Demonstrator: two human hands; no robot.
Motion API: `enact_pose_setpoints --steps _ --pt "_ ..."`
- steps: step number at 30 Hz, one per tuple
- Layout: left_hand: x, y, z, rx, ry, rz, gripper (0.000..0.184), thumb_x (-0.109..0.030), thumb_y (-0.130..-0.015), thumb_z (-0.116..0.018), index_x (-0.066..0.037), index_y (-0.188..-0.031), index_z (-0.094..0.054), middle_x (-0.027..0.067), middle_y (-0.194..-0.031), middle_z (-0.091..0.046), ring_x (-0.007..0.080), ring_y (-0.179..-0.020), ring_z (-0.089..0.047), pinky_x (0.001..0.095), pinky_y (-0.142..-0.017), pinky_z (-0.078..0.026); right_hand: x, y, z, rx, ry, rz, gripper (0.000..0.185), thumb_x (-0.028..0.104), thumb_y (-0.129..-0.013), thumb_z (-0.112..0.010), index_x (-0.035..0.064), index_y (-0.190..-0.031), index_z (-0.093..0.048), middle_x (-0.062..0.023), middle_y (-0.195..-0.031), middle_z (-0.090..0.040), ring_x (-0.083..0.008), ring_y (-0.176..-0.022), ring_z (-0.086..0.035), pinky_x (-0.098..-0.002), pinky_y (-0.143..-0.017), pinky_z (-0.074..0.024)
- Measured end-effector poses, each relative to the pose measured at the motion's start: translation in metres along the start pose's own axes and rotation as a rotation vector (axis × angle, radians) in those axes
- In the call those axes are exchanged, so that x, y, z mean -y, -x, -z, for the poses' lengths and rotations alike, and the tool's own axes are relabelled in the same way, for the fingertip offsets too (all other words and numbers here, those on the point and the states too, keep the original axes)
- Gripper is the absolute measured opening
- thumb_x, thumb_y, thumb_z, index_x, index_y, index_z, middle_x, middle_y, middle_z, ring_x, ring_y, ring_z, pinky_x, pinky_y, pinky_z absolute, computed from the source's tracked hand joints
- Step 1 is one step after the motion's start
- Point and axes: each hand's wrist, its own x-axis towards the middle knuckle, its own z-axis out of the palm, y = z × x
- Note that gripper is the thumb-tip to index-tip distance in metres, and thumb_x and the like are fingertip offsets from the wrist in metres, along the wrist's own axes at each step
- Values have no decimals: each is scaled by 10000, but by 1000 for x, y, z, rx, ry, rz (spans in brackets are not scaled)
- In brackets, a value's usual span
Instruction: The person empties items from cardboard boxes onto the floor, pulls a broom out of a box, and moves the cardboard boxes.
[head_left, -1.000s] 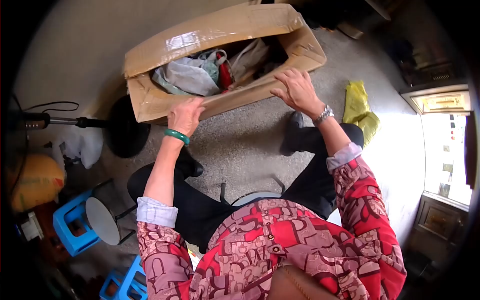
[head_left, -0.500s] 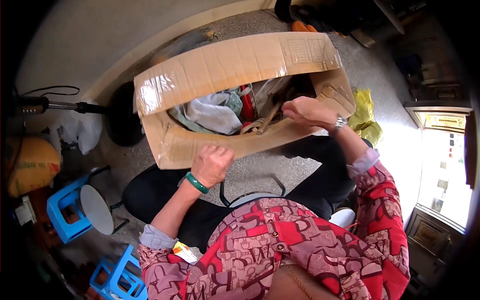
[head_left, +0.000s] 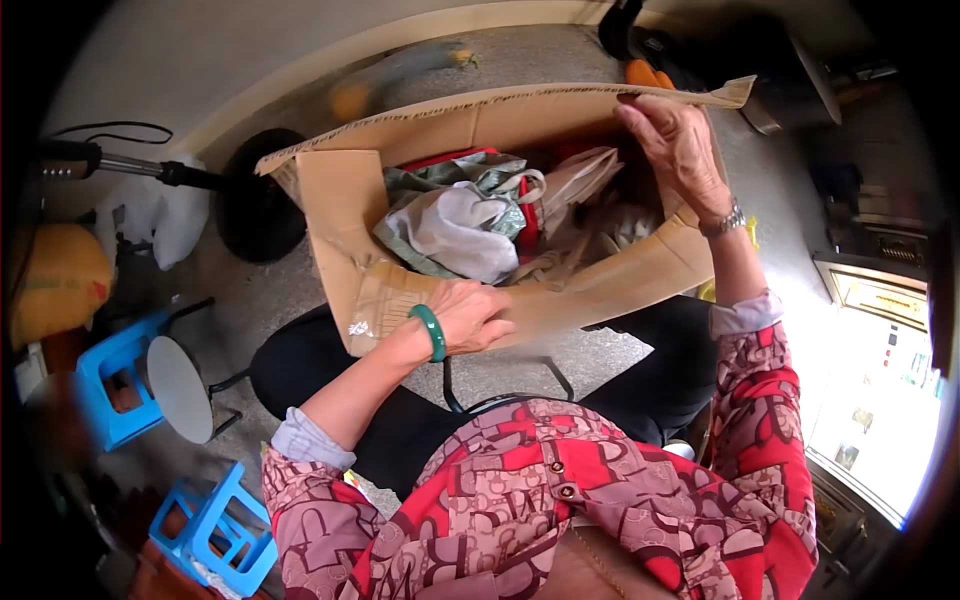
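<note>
A brown cardboard box (head_left: 615, 290) sits across in front of me with its top open. My right hand (head_left: 685, 155) is closed on the edge of the raised far flap (head_left: 500, 120), near its right end. At the near side, my left hand (head_left: 468, 315) rests on the near flap with fingers curled over it. Inside the box lie a crumpled white cloth (head_left: 460, 235), a green patterned bag (head_left: 425, 265), something red (head_left: 527, 215) and a pale plastic bag (head_left: 575, 185). The right end of the contents is in shadow.
Blue plastic stools (head_left: 120, 385) and a round-topped stool (head_left: 180, 390) stand at left. A black round base (head_left: 262, 200) with a pole is beside the box, near a white plastic bag (head_left: 165, 215). Orange shoes (head_left: 648, 75) lie beyond the box.
My right hand has moved from inside the box up to the far flap, which is now lifted and the opening wider. My left hand has shifted right along the near flap.
</note>
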Motion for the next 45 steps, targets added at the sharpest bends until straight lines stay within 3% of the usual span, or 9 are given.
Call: enact_pose_setpoints --steps 7,14,23,25,28,31,37,41,45 --pt "4 10 -5 -46 -25 -13 280 -343 -759 -608 -78 -847 -629 118 -778 -619 328 -749 -591 424 -619 -459 7 -21 -26 -422 70 153 215 264 -732 -712 72 -715 -618 -76 -623 -589 -262 -540 -557 -309 -517 -443" --pt "-2 17 1 -56 -54 -5 289 -351 -769 -590 -69 -704 -578 113 -697 -575 318 -705 -580 430 -580 -455 21 -88 5 -51 400 -46 529 518 -715 -648 14 -608 -529 -162 -519 -456 -296 -481 -472 -362 -493 -399" --pt "-7 25 9 -154 -34 26 272 -317 -780 -587 -64 -681 -567 113 -674 -564 304 -682 -576 413 -565 -453 15 -118 12 124 398 -94 551 514 -704 -677 4 -583 -509 -71 -498 -430 -185 -481 -399 -341 -497 -366" --pt "-8 30 31 -578 -198 -116 181 -180 -756 -632 -54 -657 -547 107 -634 -536 261 -584 -555 351 -511 -440 17 -100 6 33 301 -144 534 492 -717 -675 20 -569 -472 -62 -483 -399 -174 -477 -365 -332 -481 -345" --pt "-2 49 77 -1277 79 206 165 -11 -717 -681 -34 -670 -524 29 -627 -495 110 -542 -479 259 -505 -412 16 -87 4 4 268 -119 510 470 -718 -684 31 -566 -472 -51 -475 -385 -161 -476 -362 -320 -481 -343" --pt "30 58 119 -1588 391 315 239 -164 -706 -729 -30 -766 -541 62 -709 -518 134 -629 -508 297 -561 -439 23 -90 6 -40 224 -16 448 424 -718 -691 37 -623 -487 -56 -491 -403 -167 -478 -364 -319 -485 -353" --pt "67 74 110 -1184 60 619 377 -318 -738 -674 16 -868 -558 163 -805 -554 280 -675 -545 376 -630 -452 56 -52 2 -65 357 30 362 372 -739 -663 44 -665 -527 -121 -571 -533 -305 -563 -523 -368 -524 -419" --pt "61 87 106 -1154 -36 523 260 -267 -833 -556 -8 -825 -537 161 -764 -602 354 -703 -562 384 -624 -445 69 -38 1 -65 370 5 420 453 -737 -645 54 -672 -532 -121 -598 -563 -317 -592 -552 -385 -530 -428" --pt "72 87 103 -1223 518 378 186 -168 -889 -475 -14 -791 -509 74 -708 -590 182 -656 -592 295 -603 -465 71 -47 -8 -73 438 64 484 532 -719 -634 60 -686 -533 -129 -607 -576 -324 -604 -566 -387 -528 -433"
